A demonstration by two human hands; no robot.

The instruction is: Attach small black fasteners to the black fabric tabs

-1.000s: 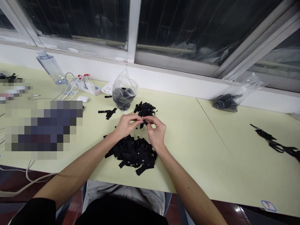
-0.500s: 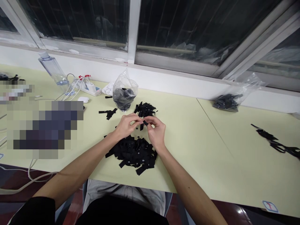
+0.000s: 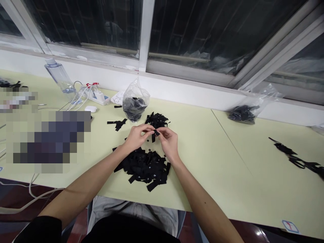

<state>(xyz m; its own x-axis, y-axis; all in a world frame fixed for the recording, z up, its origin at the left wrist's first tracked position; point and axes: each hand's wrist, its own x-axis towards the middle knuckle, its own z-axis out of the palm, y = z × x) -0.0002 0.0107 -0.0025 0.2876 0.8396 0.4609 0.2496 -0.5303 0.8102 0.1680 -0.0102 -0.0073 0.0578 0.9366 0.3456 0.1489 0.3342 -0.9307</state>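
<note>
Between my two hands, above the table, is a short black fabric strip (image 3: pixel 156 132). My left hand (image 3: pixel 138 136) pinches its left side between thumb and forefinger. On the other side my right hand (image 3: pixel 168 140) has its fingers closed on the same strip. Just below the hands lies a large pile of black fabric pieces (image 3: pixel 144 167), some with small white marks. A smaller heap of black strips (image 3: pixel 157 119) sits behind the fingertips. A few tiny black rings (image 3: pixel 149 150) rest between the heaps.
A clear plastic bag (image 3: pixel 135 104) of black pieces stands behind the heaps; another bag (image 3: pixel 243 113) lies far right. Loose black straps (image 3: pixel 298 158) are at the right edge. Leftward are a bottle (image 3: pixel 62 79), a power strip (image 3: pixel 100 97) with cables and a white case (image 3: pixel 90 109).
Both hands stay close together on the strip, with only slight finger movement. The whole view has shifted slightly. Another tiny ring now shows beside my right wrist.
</note>
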